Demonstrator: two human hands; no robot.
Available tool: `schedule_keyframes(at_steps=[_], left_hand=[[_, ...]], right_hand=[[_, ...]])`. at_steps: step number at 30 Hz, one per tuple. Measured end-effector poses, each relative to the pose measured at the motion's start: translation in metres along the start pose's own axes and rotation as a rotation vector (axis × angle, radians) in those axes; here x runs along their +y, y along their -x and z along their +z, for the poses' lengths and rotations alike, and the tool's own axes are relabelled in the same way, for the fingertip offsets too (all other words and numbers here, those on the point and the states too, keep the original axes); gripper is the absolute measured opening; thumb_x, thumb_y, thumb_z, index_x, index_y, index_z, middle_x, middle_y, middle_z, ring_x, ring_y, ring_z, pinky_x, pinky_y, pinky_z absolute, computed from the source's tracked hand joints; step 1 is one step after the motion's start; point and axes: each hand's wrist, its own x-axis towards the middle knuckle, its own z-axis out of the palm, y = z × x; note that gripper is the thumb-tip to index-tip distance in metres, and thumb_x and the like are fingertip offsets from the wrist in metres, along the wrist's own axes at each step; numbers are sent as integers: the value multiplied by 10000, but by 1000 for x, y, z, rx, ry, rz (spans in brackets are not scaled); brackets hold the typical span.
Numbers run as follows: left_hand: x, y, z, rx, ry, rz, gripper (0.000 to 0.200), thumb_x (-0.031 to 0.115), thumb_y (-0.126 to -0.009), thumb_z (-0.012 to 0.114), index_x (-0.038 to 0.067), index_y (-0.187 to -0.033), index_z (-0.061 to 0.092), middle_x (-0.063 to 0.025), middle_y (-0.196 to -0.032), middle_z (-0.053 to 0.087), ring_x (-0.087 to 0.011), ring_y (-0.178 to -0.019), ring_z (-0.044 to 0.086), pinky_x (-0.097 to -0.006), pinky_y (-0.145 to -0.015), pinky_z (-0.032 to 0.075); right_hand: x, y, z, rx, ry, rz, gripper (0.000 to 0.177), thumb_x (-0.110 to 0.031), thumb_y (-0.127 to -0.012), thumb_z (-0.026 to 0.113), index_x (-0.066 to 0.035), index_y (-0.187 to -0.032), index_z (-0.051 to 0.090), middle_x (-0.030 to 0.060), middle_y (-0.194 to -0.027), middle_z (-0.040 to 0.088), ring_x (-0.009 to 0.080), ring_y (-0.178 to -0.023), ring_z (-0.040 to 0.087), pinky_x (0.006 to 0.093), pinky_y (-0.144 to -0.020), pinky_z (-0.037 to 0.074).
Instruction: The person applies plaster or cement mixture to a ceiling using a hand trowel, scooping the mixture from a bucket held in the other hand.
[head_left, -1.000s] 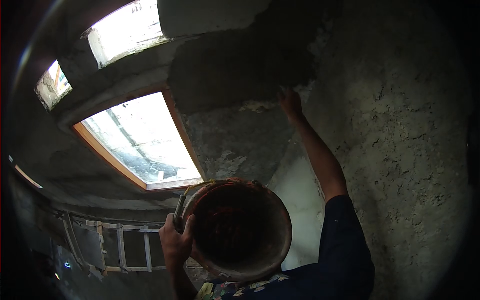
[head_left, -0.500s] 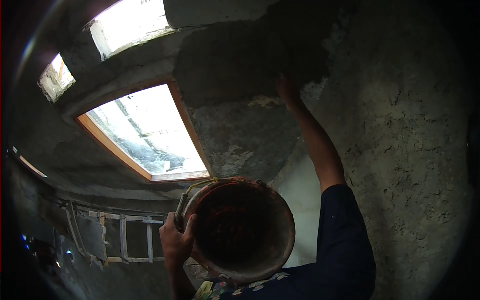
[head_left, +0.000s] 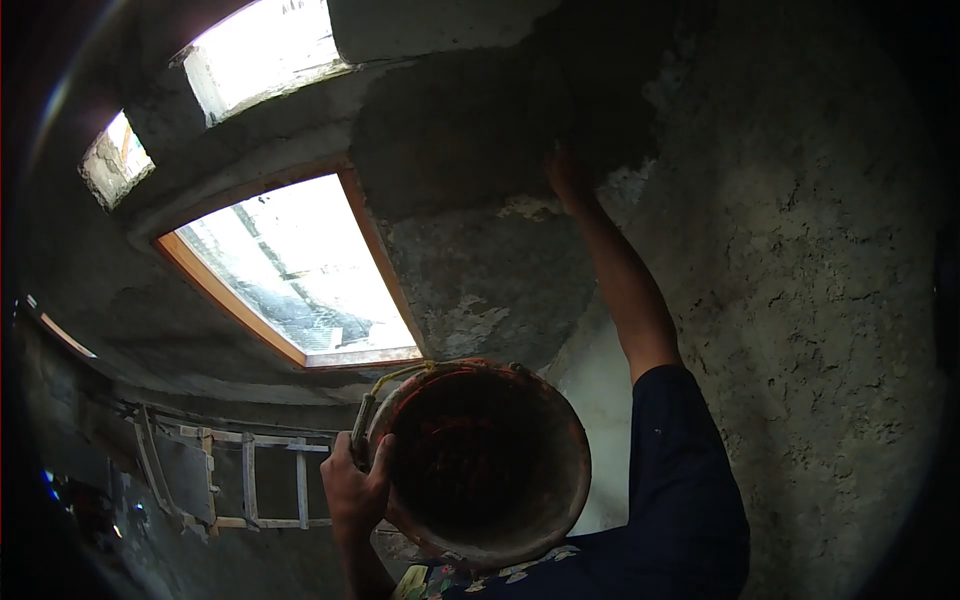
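Note:
My left hand (head_left: 355, 490) is closed on a dirt-caked bucket (head_left: 578, 465), with the thumb over its rim and the fingers by the handle. The bucket is held against my body and its mouth faces me. Its inside is dark, with some reddish patches, so I cannot make out any contents. My right arm is stretched up to the wall, and my right hand (head_left: 570, 180) looks closed at the lower part of a dark, damp-looking plaster patch (head_left: 450, 130). Whatever it grips is lost in the shadow.
Left of the patch is a bright window with a wooden frame (head_left: 380, 262). Two openings in the wall (head_left: 265, 55) sit above it. A rough plastered wall (head_left: 820, 300) runs along the right. At lower left stands a wooden ladder-like frame (head_left: 250, 480).
My right hand and forearm have shifted slightly left along the wall. My left hand still holds the bucket, in nearly the same place.

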Motion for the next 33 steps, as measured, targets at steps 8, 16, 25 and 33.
schedule_keyframes(at_steps=[8, 16, 25, 33], left_hand=[[3, 2, -2, -18, 7, 24, 383, 263, -836, 704, -27, -746, 471, -139, -586, 547, -197, -493, 524, -354, -500, 414], [4, 0, 0, -24, -22, 60, 390, 284, -839, 696, -23, -754, 471, -151, -589, 543, -258, -494, 531, -375, -507, 414], [7, 1, 3, 13, 25, 112, 394, 299, -844, 688, -20, -754, 475, -144, -578, 530, -245, -494, 515, -380, -508, 403], [3, -2, 6, -2, 18, 117, 409, 305, -848, 683, -18, -739, 456, -138, -564, 513, -237, -480, 495, -382, -496, 387]], right_hand=[[38, 43, 9, -68, 28, -24, 432, -247, -943, 460, -10, -1304, 441, 242, -1191, 561, 387, -1075, 564, 452, -880, 468], [85, 102, -36, -25, 36, -149, 426, -276, -897, 544, 61, -1156, 534, 249, -1014, 639, 408, -954, 622, 457, -780, 514], [132, 154, -55, -137, -49, 191, 482, -357, -804, 639, 96, -961, 591, 221, -863, 663, 322, -811, 677, 420, -663, 517], [167, 120, -13, -180, -504, 357, 292, -271, -856, 551, -6, -960, 487, 76, -657, 551, 186, -538, 573, 333, -510, 492]])
